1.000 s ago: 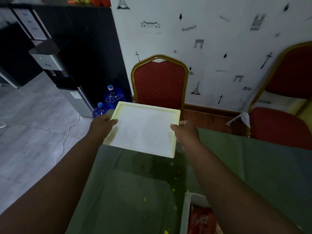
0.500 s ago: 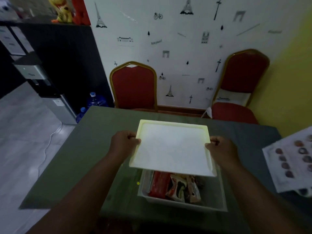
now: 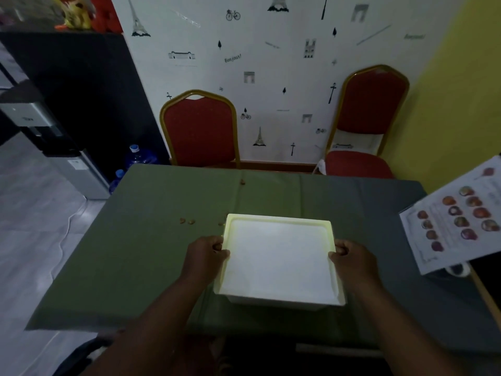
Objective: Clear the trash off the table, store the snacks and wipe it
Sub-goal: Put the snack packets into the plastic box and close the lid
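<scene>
A white plastic lid (image 3: 279, 256) lies on top of the white snack box (image 3: 273, 301), which stands near the front edge of the green-covered table (image 3: 151, 253). My left hand (image 3: 207, 255) grips the lid's left edge and my right hand (image 3: 352, 257) grips its right edge. The lid hides the snacks inside the box. Small brown crumbs (image 3: 187, 221) lie on the cloth to the left of the box, and another crumb (image 3: 242, 181) lies near the far edge.
A printed sheet with round pictures (image 3: 458, 215) lies at the table's right side. Two red chairs (image 3: 200, 131) (image 3: 363, 128) stand behind the table by the wall. Blue water bottles (image 3: 138, 156) and a dispenser (image 3: 65, 156) stand on the floor at left.
The lid came from the left and down over the open box, and now it sits on the box, hiding the snack packets. Both hands keep their grip on its edges.
</scene>
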